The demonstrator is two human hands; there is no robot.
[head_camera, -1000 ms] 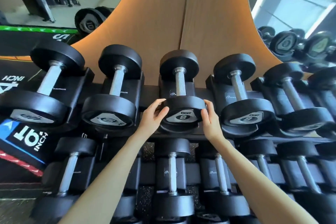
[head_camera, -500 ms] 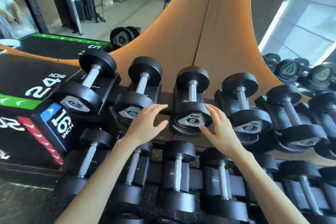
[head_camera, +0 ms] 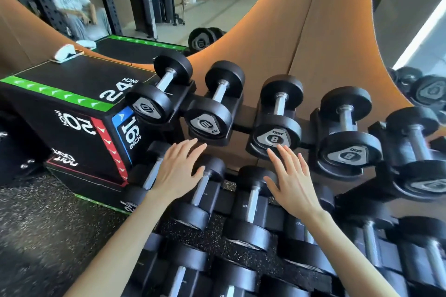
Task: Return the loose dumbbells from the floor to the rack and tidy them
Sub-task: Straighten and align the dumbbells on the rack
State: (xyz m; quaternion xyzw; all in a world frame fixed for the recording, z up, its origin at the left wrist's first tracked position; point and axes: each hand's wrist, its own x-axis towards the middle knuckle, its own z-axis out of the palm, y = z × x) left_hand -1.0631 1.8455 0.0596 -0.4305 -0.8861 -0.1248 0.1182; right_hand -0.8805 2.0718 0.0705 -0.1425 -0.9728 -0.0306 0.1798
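A tiered black dumbbell rack point(head_camera: 243, 117) fills the view. On its top row lies a black dumbbell marked 8 point(head_camera: 277, 128) with a chrome handle, seated in its cradle. A second dumbbell marked 8 point(head_camera: 347, 144) lies to its right, and two heavier dumbbells point(head_camera: 210, 113) lie to its left. My left hand point(head_camera: 179, 170) hovers with straight fingers below the second dumbbell from the left and holds nothing. My right hand point(head_camera: 290, 177) is spread flat just below the front head of the first 8 dumbbell, fingertips near its lower edge. Lower rows hold several more dumbbells point(head_camera: 251, 202).
A black plyo box point(head_camera: 72, 108) marked 24, 20 and 16 inch stands against the rack's left end, with a white item point(head_camera: 64, 53) on top. Speckled rubber floor point(head_camera: 43, 236) lies at the lower left. A mirror behind reflects a seated person point(head_camera: 72, 5) and gym frames.
Both hands have let go of the 8 dumbbell's front head and drawn back and down, now spread flat. The view has swung left and up, revealing the plyo box.
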